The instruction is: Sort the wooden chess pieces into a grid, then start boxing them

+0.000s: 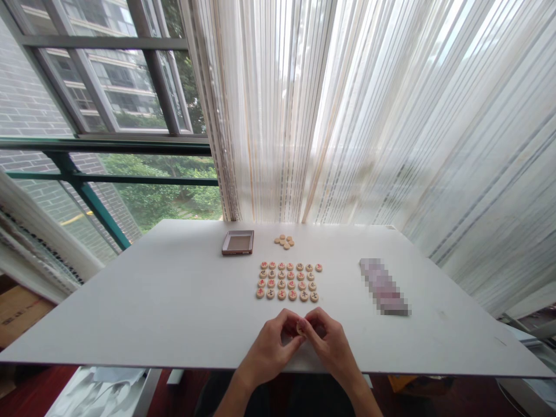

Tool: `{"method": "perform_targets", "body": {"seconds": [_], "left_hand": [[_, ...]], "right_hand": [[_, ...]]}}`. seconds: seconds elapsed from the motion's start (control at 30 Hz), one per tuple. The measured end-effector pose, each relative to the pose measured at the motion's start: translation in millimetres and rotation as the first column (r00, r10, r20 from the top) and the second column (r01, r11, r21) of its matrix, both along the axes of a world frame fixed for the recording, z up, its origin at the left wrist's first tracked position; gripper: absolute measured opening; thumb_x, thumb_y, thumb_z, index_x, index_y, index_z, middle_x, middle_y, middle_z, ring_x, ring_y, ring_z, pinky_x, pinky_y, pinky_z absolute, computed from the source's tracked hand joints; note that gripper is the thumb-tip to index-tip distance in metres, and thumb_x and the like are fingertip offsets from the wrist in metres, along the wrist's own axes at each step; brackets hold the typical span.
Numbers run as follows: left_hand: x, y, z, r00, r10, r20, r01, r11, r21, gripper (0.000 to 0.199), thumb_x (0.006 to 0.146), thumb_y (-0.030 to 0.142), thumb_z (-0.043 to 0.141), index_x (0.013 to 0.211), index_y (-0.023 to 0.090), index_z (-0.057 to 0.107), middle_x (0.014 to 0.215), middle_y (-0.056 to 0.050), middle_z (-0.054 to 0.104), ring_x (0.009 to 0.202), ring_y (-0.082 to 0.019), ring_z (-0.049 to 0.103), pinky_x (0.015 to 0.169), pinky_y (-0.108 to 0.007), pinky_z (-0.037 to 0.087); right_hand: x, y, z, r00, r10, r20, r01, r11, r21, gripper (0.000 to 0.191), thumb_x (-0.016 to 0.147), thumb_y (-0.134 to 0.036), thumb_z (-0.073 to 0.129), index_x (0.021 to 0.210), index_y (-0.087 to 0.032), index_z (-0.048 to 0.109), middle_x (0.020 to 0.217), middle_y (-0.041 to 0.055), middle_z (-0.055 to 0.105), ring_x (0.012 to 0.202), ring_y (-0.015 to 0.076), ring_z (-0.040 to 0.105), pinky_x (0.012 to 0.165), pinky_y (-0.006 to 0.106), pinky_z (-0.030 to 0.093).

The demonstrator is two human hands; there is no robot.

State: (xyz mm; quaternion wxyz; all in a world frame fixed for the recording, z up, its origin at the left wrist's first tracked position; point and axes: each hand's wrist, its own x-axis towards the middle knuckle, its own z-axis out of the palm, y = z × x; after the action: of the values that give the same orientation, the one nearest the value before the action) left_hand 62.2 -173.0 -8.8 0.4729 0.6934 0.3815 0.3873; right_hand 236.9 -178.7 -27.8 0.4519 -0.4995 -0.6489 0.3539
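Near the front edge of the white table, my left hand [278, 343] and my right hand [325, 336] meet, their fingers closed together on one round wooden piece [300, 329]. Just beyond them, several round pieces with red or black characters lie in four rows [292, 284]; the farthest row has an extra piece [318, 267] at its right end. Behind the rows sits a loose group of plain-faced pieces [284, 241]. What is marked on the held piece is too small to tell.
An open square box [238, 242] stands at the back left of the white table [174, 307]. A blurred, pixelated flat item [384, 286] lies to the right. Sheer curtains [347, 116] and a window are behind the table.
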Motion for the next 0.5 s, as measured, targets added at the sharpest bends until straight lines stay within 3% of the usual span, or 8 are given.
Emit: {"method": "perform_targets", "body": {"seconds": [0.5], "left_hand": [[2.0,1.3,0.9,0.997,0.036,0.073,-0.036,0.999,-0.003,0.021,0.095,0.035,0.061,0.111,0.021,0.06,0.096,-0.005,0.072,0.088,-0.019,0.069,0.082,-0.028,0.054]], "right_hand": [[-1.5,-3.3,9.1,0.999,0.028,-0.025,-0.026,0.997,0.076,0.015,0.096,-0.031,0.056,0.104,-0.021,0.064,0.093,0.0052,0.071,0.085,0.0198,0.068,0.075,0.028,0.054]]}}
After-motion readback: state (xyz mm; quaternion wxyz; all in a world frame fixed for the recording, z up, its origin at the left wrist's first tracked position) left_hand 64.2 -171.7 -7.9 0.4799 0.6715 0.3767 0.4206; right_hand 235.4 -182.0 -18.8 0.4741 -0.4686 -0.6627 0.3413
